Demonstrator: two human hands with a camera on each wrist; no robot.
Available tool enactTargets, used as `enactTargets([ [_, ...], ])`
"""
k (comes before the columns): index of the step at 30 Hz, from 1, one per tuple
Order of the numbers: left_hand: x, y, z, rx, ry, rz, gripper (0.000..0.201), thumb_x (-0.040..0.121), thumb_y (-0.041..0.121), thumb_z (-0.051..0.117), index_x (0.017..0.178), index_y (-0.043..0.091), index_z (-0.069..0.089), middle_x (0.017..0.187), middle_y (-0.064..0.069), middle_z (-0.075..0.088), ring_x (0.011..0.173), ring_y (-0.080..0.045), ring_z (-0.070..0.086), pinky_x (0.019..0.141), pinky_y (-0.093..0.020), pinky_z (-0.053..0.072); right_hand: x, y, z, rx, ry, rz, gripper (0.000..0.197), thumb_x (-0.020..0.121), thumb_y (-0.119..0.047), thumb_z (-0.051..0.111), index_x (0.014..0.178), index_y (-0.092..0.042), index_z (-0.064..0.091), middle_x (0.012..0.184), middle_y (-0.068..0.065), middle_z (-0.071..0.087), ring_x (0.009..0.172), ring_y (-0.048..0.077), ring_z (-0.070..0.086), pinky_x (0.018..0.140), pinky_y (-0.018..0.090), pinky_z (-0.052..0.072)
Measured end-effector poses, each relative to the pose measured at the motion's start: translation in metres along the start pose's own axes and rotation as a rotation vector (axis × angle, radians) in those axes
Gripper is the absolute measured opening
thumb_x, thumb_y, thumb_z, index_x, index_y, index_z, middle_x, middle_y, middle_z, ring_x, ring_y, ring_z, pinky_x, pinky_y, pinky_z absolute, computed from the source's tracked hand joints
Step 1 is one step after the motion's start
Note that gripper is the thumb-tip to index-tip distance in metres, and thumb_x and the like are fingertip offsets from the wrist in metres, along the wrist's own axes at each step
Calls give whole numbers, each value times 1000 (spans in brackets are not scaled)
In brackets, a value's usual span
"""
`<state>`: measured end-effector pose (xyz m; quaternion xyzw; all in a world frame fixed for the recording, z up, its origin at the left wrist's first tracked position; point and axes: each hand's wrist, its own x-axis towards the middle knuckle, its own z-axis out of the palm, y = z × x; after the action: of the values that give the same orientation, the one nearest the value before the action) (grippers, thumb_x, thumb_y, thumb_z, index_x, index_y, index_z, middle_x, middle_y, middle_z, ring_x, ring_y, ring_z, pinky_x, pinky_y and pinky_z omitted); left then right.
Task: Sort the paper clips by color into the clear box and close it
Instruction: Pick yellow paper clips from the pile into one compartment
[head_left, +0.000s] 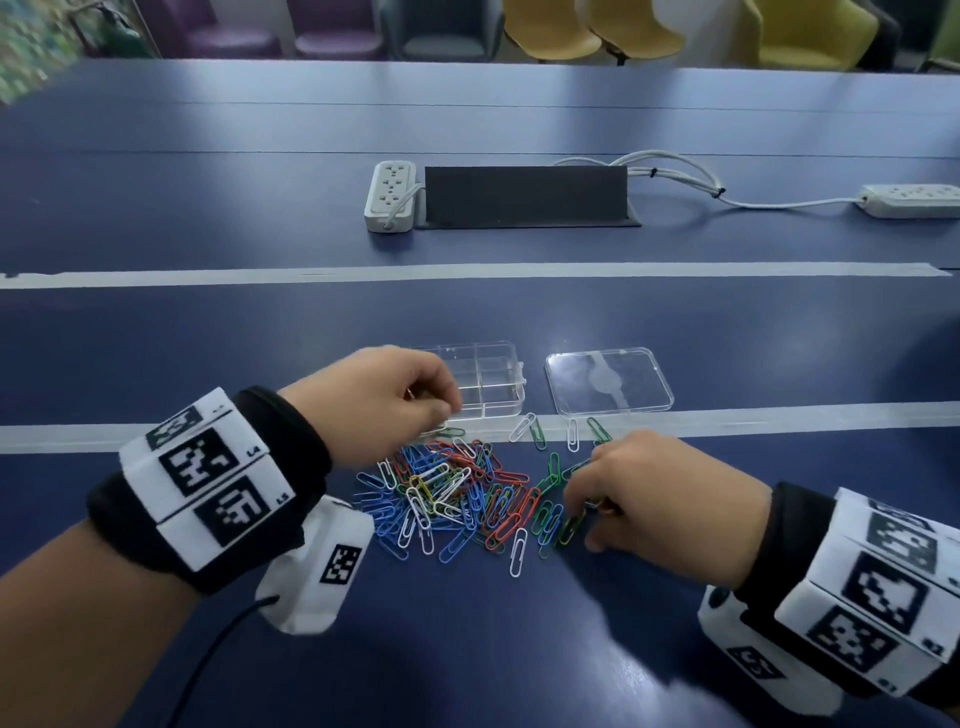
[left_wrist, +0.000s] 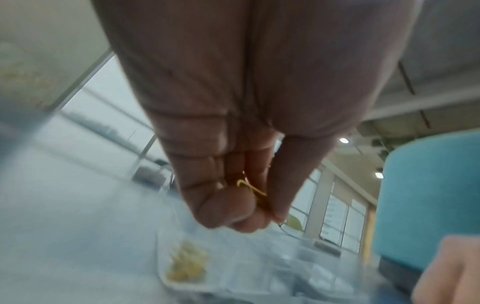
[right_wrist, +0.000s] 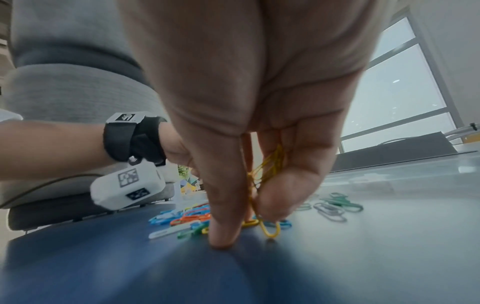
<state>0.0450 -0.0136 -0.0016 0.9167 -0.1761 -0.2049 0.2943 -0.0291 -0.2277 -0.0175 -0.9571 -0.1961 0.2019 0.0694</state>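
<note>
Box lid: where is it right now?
Head view: the lid lies flat on the table, off the clear box and just to its right, beyond the right hand.

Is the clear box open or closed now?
Open. The clear box shows its bare dividers, and its lid lies flat on the table beside it.

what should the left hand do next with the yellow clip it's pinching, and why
Probably carry it over the clear compartmented plastic box and drop it in the cell that already holds yellow clips. The left hand pinches a yellow paper clip beside the open box, whose clear flat lid lies off to its right.
</note>
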Motion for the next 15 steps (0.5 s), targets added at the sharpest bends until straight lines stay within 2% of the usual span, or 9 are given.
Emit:
enactTargets([
  [1,2,1,-3,112,68,21,15,89,14,55,89,23,67,70,8,61,61,-7,53,59,-14,41,0,0,1,-4,-15,4,21,81,-33,64,101,-27,68,94,-6,61,97,18,58,78,27,45],
  [3,6,2,-7,255,162,45,22,89,11,53,98,21,70,85,3,69,77,-14,60,71,-18,44,-1,1,0,-32,-40,17,18,82,-36,63,92,-22,69,98,-1,63,94,21,60,81,33,49],
  [5,10,4,-7,337,188,62,28,90,7,50,105,20,70,99,1,72,93,-17,63,86,-23,46,-3,3,1,-75,-56,12,21,84,-37,58,87,-18,67,97,1,63,93,22,60,82,35,50],
  [6,11,5,-7,365,183,69,31,89,5,49,108,20,69,101,1,72,96,-17,63,90,-25,47,-4,3,2,-99,-52,2,24,84,-36,54,85,-16,65,95,3,63,91,24,60,81,36,50],
  [9,10,6,-4,410,168,85,35,88,4,49,113,23,66,101,3,73,96,-17,64,92,-30,49,-6,-1,1,-138,-35,16,25,81,-30,45,76,-10,59,85,8,63,81,28,60,76,38,52],
  [11,8,5,-3,414,160,79,37,87,5,51,115,25,64,101,4,72,94,-16,65,92,-30,50,-6,-3,-8,-140,-20,56,24,76,-26,45,73,-7,58,76,11,63,73,28,57,72,36,52],
  [13,6,3,-4,385,157,64,39,85,4,54,116,26,63,104,4,71,93,-15,66,92,-29,50,-3,-5,-22,-79,18,79,21,73,-24,50,74,-9,64,72,9,67,69,24,60,71,32,53],
  [15,4,1,-6,301,174,59,41,83,1,56,115,25,64,106,2,70,91,-14,67,92,-29,52,4,-11,-37,42,69,78,16,73,-22,57,75,-16,71,69,-1,71,66,14,64,73,26,54],
])
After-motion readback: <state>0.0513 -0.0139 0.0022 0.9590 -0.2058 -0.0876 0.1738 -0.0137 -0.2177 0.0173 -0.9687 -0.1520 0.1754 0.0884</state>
